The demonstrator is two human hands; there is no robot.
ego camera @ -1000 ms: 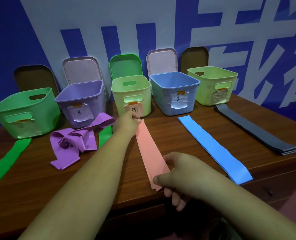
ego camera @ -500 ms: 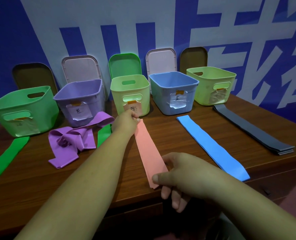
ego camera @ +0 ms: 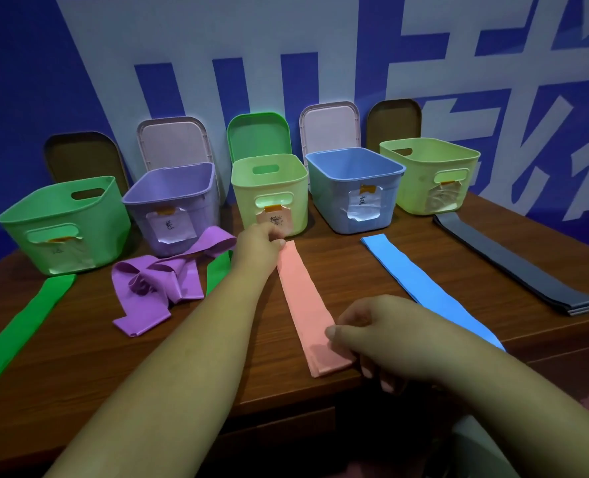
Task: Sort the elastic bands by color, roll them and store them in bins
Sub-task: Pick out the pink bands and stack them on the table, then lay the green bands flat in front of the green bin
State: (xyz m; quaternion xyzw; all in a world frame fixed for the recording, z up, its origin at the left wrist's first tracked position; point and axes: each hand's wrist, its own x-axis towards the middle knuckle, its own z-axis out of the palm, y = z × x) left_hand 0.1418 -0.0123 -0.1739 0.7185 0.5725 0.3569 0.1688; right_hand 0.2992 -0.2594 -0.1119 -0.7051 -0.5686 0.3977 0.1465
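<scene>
Pink band (ego camera: 303, 298) flat on the counter (ego camera: 79, 367), my hands pinching an end each.

L to R: green band (ego camera: 17, 326) and purple bands (ego camera: 155, 288) lie loose in front of the green bin (ego camera: 61, 229) and purple bin (ego camera: 172, 201). My left hand (ego camera: 258, 246) pinches the far end by the mid bin (ego camera: 268, 188). My right hand (ego camera: 382, 336) pinches the near end at the counter edge. Blue band (ego camera: 424, 288) and grey bands (ego camera: 514, 270) lie further right.
Risks: the pink is folded in layers, so a loose pinch could let them splay and roll crooked. The near end could slip off the edge. Stretched, it may snap back.
Labels: handwritten slips, orange tape. Purple bin prob. 紫, blue bin (ego camera: 355, 188) prob. 蓝, mid one half hidden by my hand, the rest illegible. Wall lettering is cropped.
</scene>
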